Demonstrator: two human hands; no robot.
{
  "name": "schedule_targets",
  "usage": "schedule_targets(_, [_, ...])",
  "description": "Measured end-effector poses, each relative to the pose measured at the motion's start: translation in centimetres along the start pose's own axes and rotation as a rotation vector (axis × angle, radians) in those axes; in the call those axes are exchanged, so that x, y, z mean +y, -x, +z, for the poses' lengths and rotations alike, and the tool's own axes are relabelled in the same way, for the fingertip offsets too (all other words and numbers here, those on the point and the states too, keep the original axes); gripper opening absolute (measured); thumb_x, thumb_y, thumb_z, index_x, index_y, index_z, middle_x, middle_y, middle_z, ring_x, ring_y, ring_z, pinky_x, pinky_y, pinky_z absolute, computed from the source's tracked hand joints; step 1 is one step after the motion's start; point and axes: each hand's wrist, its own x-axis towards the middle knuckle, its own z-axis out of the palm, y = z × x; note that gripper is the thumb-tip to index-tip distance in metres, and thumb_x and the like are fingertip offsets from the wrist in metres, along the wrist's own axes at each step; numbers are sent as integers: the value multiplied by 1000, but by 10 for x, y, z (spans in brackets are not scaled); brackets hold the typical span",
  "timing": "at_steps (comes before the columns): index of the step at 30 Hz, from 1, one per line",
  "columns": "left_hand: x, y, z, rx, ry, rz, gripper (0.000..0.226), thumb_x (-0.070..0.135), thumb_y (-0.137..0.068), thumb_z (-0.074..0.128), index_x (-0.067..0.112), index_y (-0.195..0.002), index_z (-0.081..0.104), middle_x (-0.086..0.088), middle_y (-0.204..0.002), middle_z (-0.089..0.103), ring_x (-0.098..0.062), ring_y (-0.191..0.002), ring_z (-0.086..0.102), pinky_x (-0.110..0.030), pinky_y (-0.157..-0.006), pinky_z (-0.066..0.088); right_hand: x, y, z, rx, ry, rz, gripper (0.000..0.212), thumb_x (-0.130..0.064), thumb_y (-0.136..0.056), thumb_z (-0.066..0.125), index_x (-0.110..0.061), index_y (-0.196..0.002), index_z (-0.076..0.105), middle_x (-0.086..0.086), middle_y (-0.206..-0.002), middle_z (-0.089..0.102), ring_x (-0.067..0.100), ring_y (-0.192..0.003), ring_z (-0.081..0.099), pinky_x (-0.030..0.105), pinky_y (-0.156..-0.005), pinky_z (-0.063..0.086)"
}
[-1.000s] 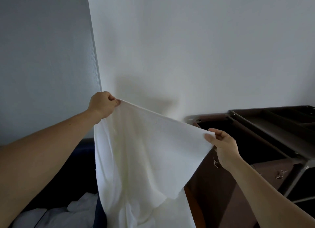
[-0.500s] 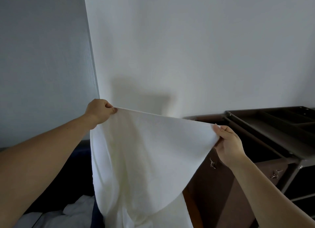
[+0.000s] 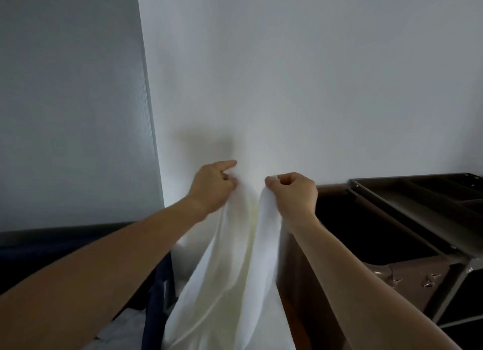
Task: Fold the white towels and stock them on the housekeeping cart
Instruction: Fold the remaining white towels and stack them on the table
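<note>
A white towel [image 3: 235,266] hangs in front of me, folded lengthwise into two drooping halves. My left hand [image 3: 213,186] pinches one top corner, its index finger pointing out toward the wall. My right hand [image 3: 294,192] grips the other top corner in a curled fist. The two hands are held close together, a small gap apart, in front of the white wall. The brown housekeeping cart [image 3: 407,219] stands to the right, its dark bag compartment just beside my right arm.
A divided tray [image 3: 444,190] tops the cart at the right edge. A dark blue bin [image 3: 156,297] with more white linen [image 3: 122,334] sits at lower left. A wall corner [image 3: 149,114] runs down behind my left hand.
The towel was held spread wide between my hands. Both hands have come together, bringing the two top corners close and letting the towel fold and hang in the middle.
</note>
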Motion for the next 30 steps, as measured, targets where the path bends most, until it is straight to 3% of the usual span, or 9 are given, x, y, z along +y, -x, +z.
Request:
schedule_targets(3, [5,13,20,21,-74,18,55,20,-96,59,14,-148,43,-7,-118,70,-20,-119,59,-33,-110,40,-6,14,18,-66,139,-102,11,-31,-87,71,-21,-81,73,-12,-73,70,10,-76,67,32,-74,56])
schedule_targets(5, [3,17,26,25,-118,7,50,24,-99,55,10,-146,46,-9,-129,65,-22,-125,56,-34,-110,40,-5,22,24,-88,196,-141,17,-30,-91,67,-14,-91,75,-7,-76,71,16,-80,69,36,-77,57])
schedule_targets(9, [-5,17,27,53,-149,-11,40,19,-99,53,7,-136,57,-8,-137,60,-21,-126,55,-23,-102,39,-2,34,30,-78,220,-208,27,-27,-91,64,-3,-80,69,14,-79,71,33,-81,66,46,-74,57])
schedule_targets(14, [-6,21,32,60,-171,24,25,16,-99,50,6,-111,69,-5,-106,72,-19,-97,63,-24,-84,45,1,35,32,-142,268,-208,30,-28,-96,57,-9,-79,72,8,-72,71,27,-73,66,40,-67,55])
schedule_targets(17, [-3,26,35,-26,-250,62,24,14,-97,43,3,-78,54,-8,-69,58,-24,-64,50,-36,-63,45,-3,38,30,-291,139,-93,39,-28,-90,50,-22,-53,59,-8,-50,54,14,-54,49,33,-57,41])
schedule_targets(19, [0,28,35,-81,-326,92,20,18,-94,47,3,-84,55,-7,-75,61,-23,-68,58,-37,-65,50,-7,39,30,-393,9,4,34,-37,-77,44,-25,-47,54,-11,-53,53,13,-62,50,34,-63,42])
schedule_targets(24, [-8,24,19,6,-300,103,27,31,-87,66,4,-91,66,-5,-77,67,-21,-72,61,-27,-64,48,-13,24,13,-677,-161,67,47,-49,-78,42,-14,-82,73,-5,-89,74,15,-83,67,43,-96,51])
schedule_targets(26, [-13,21,11,18,-261,101,23,27,-89,66,10,-105,69,0,-88,71,-16,-84,64,-13,-67,43,-14,17,8,-740,-122,52,50,-50,-80,39,-19,-98,74,-4,-108,76,11,-98,71,37,-94,51])
schedule_targets(30, [-15,13,-3,-1,-116,96,19,23,-92,66,17,-110,71,5,-90,74,-2,-82,67,-6,-72,47,-11,4,1,-739,-157,-19,37,-32,-99,40,-18,-108,73,2,-103,77,17,-98,73,36,-82,53])
